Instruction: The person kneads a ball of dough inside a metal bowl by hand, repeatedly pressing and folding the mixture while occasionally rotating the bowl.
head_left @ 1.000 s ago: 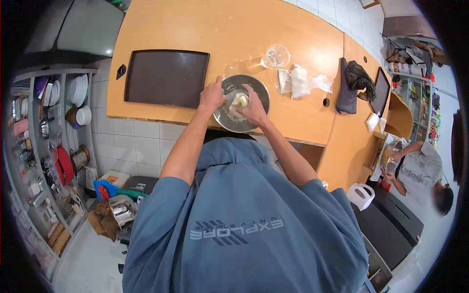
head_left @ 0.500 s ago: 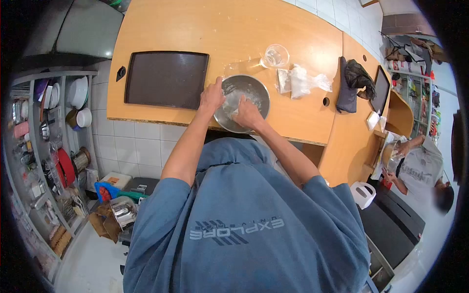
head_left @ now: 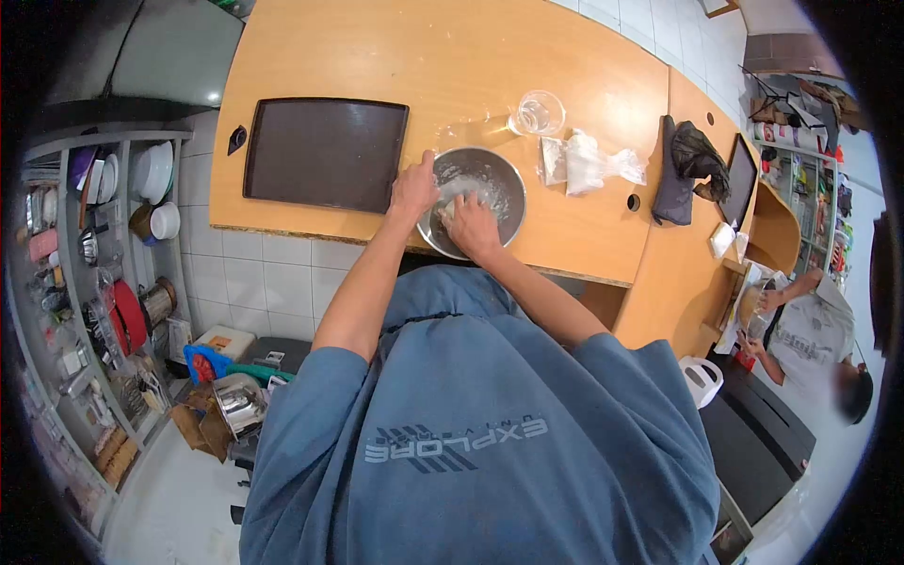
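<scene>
A round metal mixing bowl [head_left: 511, 193] stands near the front edge of the wooden table, with a pale, floury dough [head_left: 459, 188] inside and white smears up its wall. My left hand [head_left: 414, 191] is closed on the bowl's left rim, its thumb side pointing away from me. Inside the bowl is my right hand [head_left: 471, 224], fingers bent down into the dough; their tips are partly hidden. Just beyond the bowl, a clear plastic cup [head_left: 540, 113] rests on the table. To its right lie clear plastic bags of white powder [head_left: 586, 162].
Left of the bowl is a dark baking tray [head_left: 325, 151] on the wooden table [head_left: 452, 56]. Further right lie a dark rolled cloth [head_left: 670, 188] and a black plastic bag [head_left: 699, 155]. Another person [head_left: 815, 325] holds a bowl at the far right. Shelves [head_left: 122, 282] stand at left.
My right hand has shifted within the bowl, fingers moving from its middle toward the left and bending into the dough. My left hand stays on the rim. The whole view has shifted slightly.
</scene>
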`<state>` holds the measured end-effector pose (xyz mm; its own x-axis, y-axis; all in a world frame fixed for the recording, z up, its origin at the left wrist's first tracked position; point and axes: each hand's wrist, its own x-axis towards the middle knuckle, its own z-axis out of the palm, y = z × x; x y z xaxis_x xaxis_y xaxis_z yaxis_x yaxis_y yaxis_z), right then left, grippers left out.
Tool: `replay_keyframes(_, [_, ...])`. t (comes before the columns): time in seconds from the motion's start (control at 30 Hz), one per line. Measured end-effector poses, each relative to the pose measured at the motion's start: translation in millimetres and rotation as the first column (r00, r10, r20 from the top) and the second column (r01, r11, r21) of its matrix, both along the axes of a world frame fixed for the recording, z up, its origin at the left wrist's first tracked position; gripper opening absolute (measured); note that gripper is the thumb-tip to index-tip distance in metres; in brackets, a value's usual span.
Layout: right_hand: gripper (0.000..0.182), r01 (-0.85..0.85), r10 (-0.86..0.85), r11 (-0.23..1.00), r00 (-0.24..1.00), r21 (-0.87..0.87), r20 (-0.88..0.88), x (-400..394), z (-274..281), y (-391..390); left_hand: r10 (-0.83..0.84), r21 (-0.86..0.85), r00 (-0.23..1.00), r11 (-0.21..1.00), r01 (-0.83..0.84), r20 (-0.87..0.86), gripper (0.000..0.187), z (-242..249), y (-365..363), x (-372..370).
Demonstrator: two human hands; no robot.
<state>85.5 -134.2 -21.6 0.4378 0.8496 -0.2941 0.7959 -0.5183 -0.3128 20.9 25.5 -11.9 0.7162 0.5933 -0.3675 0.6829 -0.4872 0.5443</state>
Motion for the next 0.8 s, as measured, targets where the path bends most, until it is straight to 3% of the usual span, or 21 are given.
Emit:
replay_keyframes(0.27, [0.043, 0.100, -0.101, 0.994, 0.994, -0.043, -0.031, 15, -12, 28, -0.006, -0.025, 0.998, 1.000, 0.005, -0.061, 0.036, 17, 2, 4])
replay_keyframes(0.37, [0.045, 0.167, -0.171, 0.984, 0.983, -0.054, -0.063, 17, -12, 28, 0.039, -0.062, 0.999, 0.997, -0.042, -0.037, 0.037, 2, 2, -6])
replay_keyframes(0.47, [0.048, 0.252, -0.260, 0.964, 0.960, -0.081, -0.106, 19, -13, 29, 0.137, 0.009, 0.991, 0.991, -0.137, -0.008, 0.041, 0, -18, -24])
replay_keyframes(0.57, [0.053, 0.314, -0.326, 0.945, 0.926, -0.092, -0.191, 21, -22, 26, 0.205, 0.021, 0.971, 0.979, -0.204, -0.120, 0.049, 9, -36, -35])
replay_keyframes(0.8, [0.077, 0.434, -0.428, 0.899, 0.843, -0.059, -0.326, 27, -3, 15, 0.216, 0.091, 0.970, 0.974, -0.206, -0.116, 0.050, 14, -49, -38])
